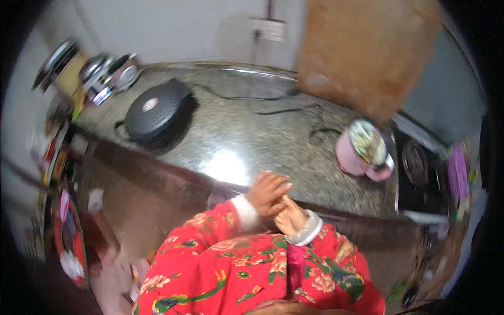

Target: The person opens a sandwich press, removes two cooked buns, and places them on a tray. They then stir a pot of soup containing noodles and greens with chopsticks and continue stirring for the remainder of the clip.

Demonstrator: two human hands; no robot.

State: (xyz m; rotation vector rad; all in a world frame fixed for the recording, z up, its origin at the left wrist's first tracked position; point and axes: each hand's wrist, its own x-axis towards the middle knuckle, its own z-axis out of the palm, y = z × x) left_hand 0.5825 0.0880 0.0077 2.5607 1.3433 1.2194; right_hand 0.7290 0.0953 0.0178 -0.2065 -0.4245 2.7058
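My hands meet in front of my red floral jacket (210,262), by the counter's near edge. My left hand (268,193) lies over the right one, back upward, its fingers closed around the right hand's fingers. My right hand (290,216) shows its palm and is open, with its fingertips partly hidden beneath the left. No object shows in either hand. To the right on the counter, apart from my hands, stands a pink electric pot (349,152) with its handle toward me and green and pale food pieces (366,140) inside.
The speckled stone counter (262,152) bears a round black lidded appliance (160,110) at left. A black cord (257,98) trails below the wall socket (269,29). A black stove (420,178) is at the right, a brown board (362,52) behind. Metal vessels (97,68) stand far left.
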